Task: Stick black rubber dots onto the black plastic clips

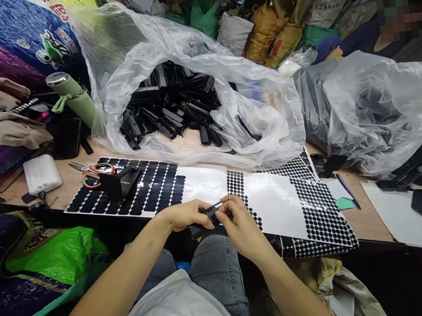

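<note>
Just over the near table edge, my left hand (189,216) is closed around a small black plastic part (200,229), which has a finely ridged face. The fingers of my right hand (238,219) pinch at the right end of the same part; what exactly lies between those fingertips is hidden. Behind my left hand lies a white sheet with rows of black rounded oblong pads (156,186). A second white sheet (271,202), bearing black round dots, runs under and past my right hand, its near edge curling down.
A clear plastic bag (122,76) spills black plastic parts (172,103) at the table's back. Scissors (98,174) and a black folded stand (123,184) rest on the left sheet. A white power bank (42,174), green bottle (72,96) and pen (347,189) lie around. A person (362,39) sits at right.
</note>
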Available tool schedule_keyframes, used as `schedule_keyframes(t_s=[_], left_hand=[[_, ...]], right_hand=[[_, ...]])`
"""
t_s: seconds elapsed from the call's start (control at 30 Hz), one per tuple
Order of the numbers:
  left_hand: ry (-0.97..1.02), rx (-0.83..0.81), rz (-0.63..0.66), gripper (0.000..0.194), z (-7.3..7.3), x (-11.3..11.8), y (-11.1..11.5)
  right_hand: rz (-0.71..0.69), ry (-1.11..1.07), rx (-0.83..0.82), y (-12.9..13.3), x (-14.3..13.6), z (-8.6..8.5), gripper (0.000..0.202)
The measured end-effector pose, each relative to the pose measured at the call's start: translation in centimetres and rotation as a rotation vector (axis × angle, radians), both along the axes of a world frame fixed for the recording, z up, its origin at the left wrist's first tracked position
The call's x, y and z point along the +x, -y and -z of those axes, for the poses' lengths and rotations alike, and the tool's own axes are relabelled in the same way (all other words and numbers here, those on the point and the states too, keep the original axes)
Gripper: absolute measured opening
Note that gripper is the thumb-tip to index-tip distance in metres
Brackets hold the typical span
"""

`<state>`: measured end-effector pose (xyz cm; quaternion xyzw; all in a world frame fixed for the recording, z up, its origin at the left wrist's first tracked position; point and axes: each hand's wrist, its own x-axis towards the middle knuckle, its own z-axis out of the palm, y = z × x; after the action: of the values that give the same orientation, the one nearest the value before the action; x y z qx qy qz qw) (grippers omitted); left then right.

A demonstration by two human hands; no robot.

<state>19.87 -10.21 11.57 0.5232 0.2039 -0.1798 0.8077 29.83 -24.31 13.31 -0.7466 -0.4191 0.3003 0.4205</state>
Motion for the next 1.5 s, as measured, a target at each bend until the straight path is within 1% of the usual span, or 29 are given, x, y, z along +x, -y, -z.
schedule_keyframes(t_s=[0.2, 0.27, 0.3, 0.33, 0.37, 0.4, 0.47, 0.5, 0.53, 0.57, 0.63, 0.67, 0.7, 0.73, 0.77, 0.8, 0.83, 0.87, 0.9, 0.93, 0.97, 1.03, 1.1, 1.17, 1.23, 1.27, 1.33, 1.43, 1.5], left_hand=[[0.002, 0.03, 0.008, 0.016, 0.3, -0.3, -0.1], [0.01, 0.117, 0.015, 0.016, 0.0, -0.5, 0.0], [0.031, 0.217, 0.028, 0.018, -0.3, -0.6, 0.1], [0.067, 0.366, 0.047, 0.022, -0.6, -0.7, 0.4], [0.114, 0.559, 0.071, 0.028, -0.9, -0.9, 0.7], [0.163, 0.774, 0.095, 0.036, -1.2, -1.0, 1.1], [0.222, 1.162, 0.115, 0.054, -1.4, -1.2, 2.0], [0.238, 1.29, 0.102, 0.061, -1.4, -1.2, 2.5], [0.252, 1.366, 0.069, 0.065, -1.2, -1.3, 2.9], [0.275, 1.394, 0.018, 0.067, -0.9, -1.4, 3.1], [0.334, 1.336, -0.155, 0.07, -0.2, -1.7, 3.3], [0.344, 1.249, -0.27, 0.072, 0.1, -1.9, 3.2], [0.319, 1.116, -0.394, 0.07, 0.3, -2.1, 3.0], [0.262, 0.931, -0.501, 0.067, 0.5, -2.4, 2.7], [0.185, 0.701, -0.566, 0.063, 0.6, -2.6, 2.4], [0.105, 0.453, -0.584, 0.061, 0.7, -2.9, 1.9], [0.038, 0.225, -0.563, 0.06, 0.8, -3.1, 1.5], [-0.008, 0.047, -0.525, 0.059, 0.9, -3.4, 1.0], [-0.033, -0.064, -0.497, 0.056, 1.1, -3.6, 0.6], [-0.04, -0.108, -0.499, 0.053, 1.3, -3.7, 0.2], [-0.035, -0.098, -0.536, 0.05, 1.6, -3.8, -0.1], [-0.001, 0.026, -0.663, 0.045, 2.2, -3.8, -0.3], [0.067, 0.214, -0.773, 0.042, 2.8, -3.5, 0.0], [0.142, 0.4, -0.818, 0.04, 3.2, -3.0, 0.6], [0.191, 0.492, -0.827, 0.04, 3.5, -2.5, 1.1], [0.196, 0.494, -0.841, 0.04, 3.7, -2.4, 1.3], [0.165, 0.407, -0.915, 0.042, 4.0, -2.2, 1.1], [0.075, 0.214, -1.023, 0.043, 4.1, -2.3, 0.2], [0.039, 0.084, -0.972, 0.042, 3.6, -2.5, -0.1]], right_hand=[[-0.004, 0.059, 0.003, 0.3, -0.7, 0.2, 0.012], [0.085, 0.105, 0.048, 0.2, -0.6, 0.7, 0.009], [0.165, 0.108, 0.07, 0.1, -0.3, 0.9, 0.015], [0.246, 0.069, 0.074, -0.1, 0.0, 1.3, 0.027], [0.3, -0.028, 0.055, -0.3, 0.4, 1.6, 0.038], [0.314, -0.18, 0.013, -0.5, 0.8, 1.9, 0.046], [0.264, -0.53, -0.068, -1.0, 1.4, 2.5, 0.049], [0.244, -0.661, -0.067, -1.3, 1.6, 2.9, 0.047], [0.251, -0.736, -0.025, -1.5, 1.7, 3.3, 0.046], [0.28, -0.757, 0.05, -1.8, 1.7, 3.8, 0.046], [0.349, -0.715, 0.229, -2.2, 1.4, 4.9, 0.045], [0.374, -0.689, 0.307, -2.4, 1.2, 5.5, 0.043], [0.394, -0.661, 0.38, -2.7, 1.0, 6.1, 0.042], [0.408, -0.629, 0.45, -2.9, 0.8, 6.7, 0.04], [0.412, -0.587, 0.514, -3.1, 0.6, 7.3, 0.04], [0.402, -0.534, 0.571, -3.3, 0.4, 7.7, 0.039], [0.378, -0.475, 0.615, -3.4, 0.3, 8.0, 0.038], [0.342, -0.414, 0.642, -3.5, 0.3, 8.2, 0.037], [0.298, -0.354, 0.647, -3.4, 0.3, 8.2, 0.037], [0.243, -0.3, 0.628, -3.3, 0.3, 8.2, 0.037], [0.183, -0.252, 0.589, -3.2, 0.5, 8.0, 0.038], [0.082, -0.149, 0.473, -2.8, 0.9, 7.4, 0.039], [0.045, -0.04, 0.351, -2.5, 1.1, 6.9, 0.041], [0.131, 0.026, 0.277, -2.7, 1.1, 6.5, 0.04], [0.265, -0.037, 0.266, -3.0, 0.9, 6.5, 0.038], [0.331, -0.116, 0.282, -3.2, 0.8, 6.6, 0.036], [0.411, -0.287, 0.348, -3.3, 0.8, 6.8, 0.032], [0.412, -0.44, 0.462, -2.9, 1.1, 6.8, 0.028], [0.384, -0.451, 0.51, -2.7, 1.1, 6.6, 0.027]])
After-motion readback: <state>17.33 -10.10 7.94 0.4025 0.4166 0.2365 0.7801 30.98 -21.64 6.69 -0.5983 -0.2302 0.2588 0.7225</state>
